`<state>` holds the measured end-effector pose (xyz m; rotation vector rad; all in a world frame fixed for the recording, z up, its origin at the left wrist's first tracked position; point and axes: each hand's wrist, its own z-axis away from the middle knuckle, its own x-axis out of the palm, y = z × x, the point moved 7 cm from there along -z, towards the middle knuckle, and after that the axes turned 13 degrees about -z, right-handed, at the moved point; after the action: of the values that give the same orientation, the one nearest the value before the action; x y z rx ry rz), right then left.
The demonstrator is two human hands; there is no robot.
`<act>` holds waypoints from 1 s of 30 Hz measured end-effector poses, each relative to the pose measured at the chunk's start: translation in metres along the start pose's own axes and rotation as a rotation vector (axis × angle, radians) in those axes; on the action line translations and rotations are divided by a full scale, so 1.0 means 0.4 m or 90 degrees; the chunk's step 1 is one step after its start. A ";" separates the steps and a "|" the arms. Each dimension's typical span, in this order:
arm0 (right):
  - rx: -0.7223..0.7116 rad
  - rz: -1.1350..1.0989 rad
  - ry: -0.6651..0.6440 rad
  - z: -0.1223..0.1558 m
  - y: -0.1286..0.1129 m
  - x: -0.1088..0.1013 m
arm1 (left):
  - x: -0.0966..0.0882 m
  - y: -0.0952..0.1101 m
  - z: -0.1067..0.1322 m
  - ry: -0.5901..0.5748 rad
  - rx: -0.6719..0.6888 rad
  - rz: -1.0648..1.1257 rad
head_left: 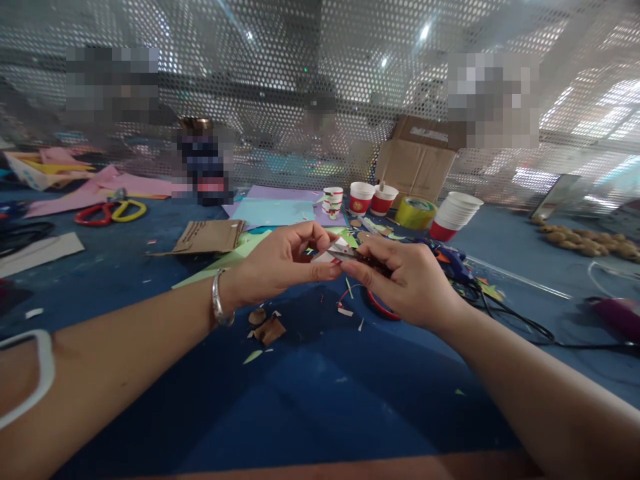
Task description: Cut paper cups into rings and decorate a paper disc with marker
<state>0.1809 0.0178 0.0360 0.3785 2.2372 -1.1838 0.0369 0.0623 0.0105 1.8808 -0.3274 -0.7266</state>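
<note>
Between the thumb and fingers of my left hand [295,257] is a small white paper piece [324,257] with a red edge. My right hand [400,270] is closed around scissors, gripped far forward. Their grey metal blade [343,252] lies against the paper piece, and a red handle loop [383,308] shows below my palm. My fingers hide most of the scissors. On the blue table beneath lie a brown scrap [270,330] and several small white and green clippings.
Farther back stand red-and-white paper cups [361,199], a cup stack [455,213], yellow tape [416,213] and a cardboard box [417,160]. Left are cardboard [207,237] and red-and-yellow scissors [110,212]. A blue glue gun [453,261] with a black cable lies right.
</note>
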 end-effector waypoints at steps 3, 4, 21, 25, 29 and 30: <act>0.007 0.002 0.003 0.000 0.004 0.000 | 0.002 -0.006 0.000 -0.005 -0.026 0.014; 0.011 0.003 0.004 0.000 0.006 0.000 | 0.003 -0.006 0.000 -0.006 -0.033 0.019; 0.041 0.044 -0.006 -0.003 0.033 0.012 | 0.007 -0.025 -0.001 0.012 -0.120 0.079; 0.041 0.048 -0.012 0.000 0.033 0.011 | 0.007 -0.033 -0.001 -0.003 -0.158 0.101; 0.048 0.032 -0.034 -0.002 0.026 0.015 | 0.027 -0.047 0.009 -0.136 -0.230 0.177; 0.044 0.025 -0.036 -0.003 0.023 0.014 | 0.034 -0.047 0.013 -0.172 -0.241 0.189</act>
<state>0.1805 0.0241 0.0269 0.4094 2.1361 -1.2397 0.0422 0.0591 -0.0124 1.3436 -0.5843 -0.7767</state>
